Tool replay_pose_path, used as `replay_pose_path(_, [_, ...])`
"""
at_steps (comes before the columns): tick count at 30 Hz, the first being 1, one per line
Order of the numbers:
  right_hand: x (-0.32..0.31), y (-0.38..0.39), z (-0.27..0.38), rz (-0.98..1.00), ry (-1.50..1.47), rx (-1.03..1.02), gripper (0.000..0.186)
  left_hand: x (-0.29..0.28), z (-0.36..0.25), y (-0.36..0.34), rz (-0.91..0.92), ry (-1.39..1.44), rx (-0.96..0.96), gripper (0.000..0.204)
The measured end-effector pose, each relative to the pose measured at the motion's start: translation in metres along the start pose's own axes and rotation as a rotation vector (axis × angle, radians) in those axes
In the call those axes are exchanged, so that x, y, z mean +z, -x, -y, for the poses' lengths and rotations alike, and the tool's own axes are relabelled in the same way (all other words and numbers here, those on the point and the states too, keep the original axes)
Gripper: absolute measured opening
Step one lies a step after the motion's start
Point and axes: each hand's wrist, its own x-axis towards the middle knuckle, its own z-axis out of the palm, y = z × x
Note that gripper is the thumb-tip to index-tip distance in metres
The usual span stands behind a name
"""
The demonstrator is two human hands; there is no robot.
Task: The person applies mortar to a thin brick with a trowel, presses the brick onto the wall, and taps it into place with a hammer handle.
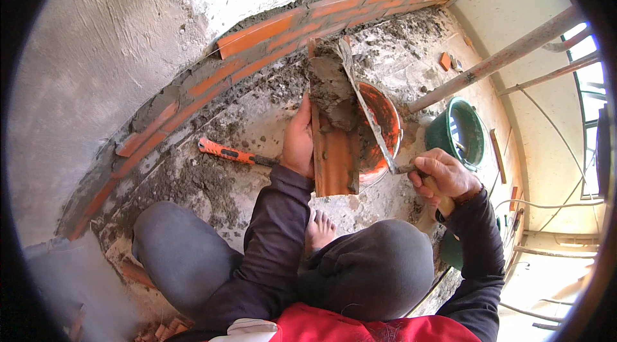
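My left hand [297,139] grips a long orange clay brick [337,171] by its left edge, with grey mortar [333,85] heaped on its upper part. In my right hand [443,175] is the wooden handle of a trowel, whose mortar-smeared blade [366,104] lies along the brick's right side, touching the mortar. Behind the brick is an orange bucket [380,133], partly hidden. An orange-handled hammer [228,150] lies on the floor to the left.
A low curved course of orange bricks [270,27] follows the wall. A green bucket [453,114] stands at the right beside slanting poles [501,53]. Loose brick pieces [445,61] and mortar debris [218,191] are scattered on the floor. My knees and bare foot [319,233] are below.
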Motion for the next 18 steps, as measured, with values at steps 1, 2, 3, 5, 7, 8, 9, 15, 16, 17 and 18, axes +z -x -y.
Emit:
replay_pose_path(1, [0.005,0.002,0.001,-0.023,0.004,0.014,0.036,0.001,-0.004,0.001,0.039,0.026,-0.007,0.051])
replay_pose_path(2, [0.007,0.002,0.002,-0.030,0.079,0.017,0.037,0.001,-0.006,0.002,0.077,0.051,-0.014,0.051])
replay_pose_path(3, [0.009,0.002,0.002,-0.038,0.153,0.021,0.037,-0.001,-0.005,0.001,0.084,0.054,-0.002,0.051])
replay_pose_path(5, [0.014,0.005,0.006,-0.079,0.325,0.033,0.038,-0.007,-0.005,0.000,0.098,0.060,0.023,0.051])
replay_pose_path(7, [0.021,0.006,0.009,-0.136,0.521,0.049,0.038,-0.009,-0.005,-0.001,0.173,0.120,0.029,0.051])
replay_pose_path(8, [0.021,0.005,0.004,-0.152,0.596,0.012,0.037,-0.009,-0.006,-0.003,0.211,0.150,0.031,0.051])
replay_pose_path(9, [0.019,0.004,-0.002,-0.167,0.673,-0.022,0.035,-0.008,-0.006,-0.002,0.156,0.134,0.049,0.050])
replay_pose_path(15, [-0.009,0.018,-0.015,-0.357,0.968,-0.097,0.025,-0.030,-0.029,0.000,0.054,-0.007,0.158,0.047])
replay_pose_path(16, [-0.018,0.020,-0.018,-0.440,1.029,-0.156,0.025,-0.034,-0.034,-0.001,0.060,-0.061,0.197,0.047])
replay_pose_path(17, [-0.024,0.015,-0.019,-0.492,1.154,-0.186,0.025,-0.038,-0.039,0.002,-0.036,-0.132,0.215,0.046])
replay_pose_path(18, [-0.030,0.010,-0.015,-0.551,1.282,-0.218,0.025,-0.041,-0.045,0.002,-0.122,-0.202,0.231,0.046])
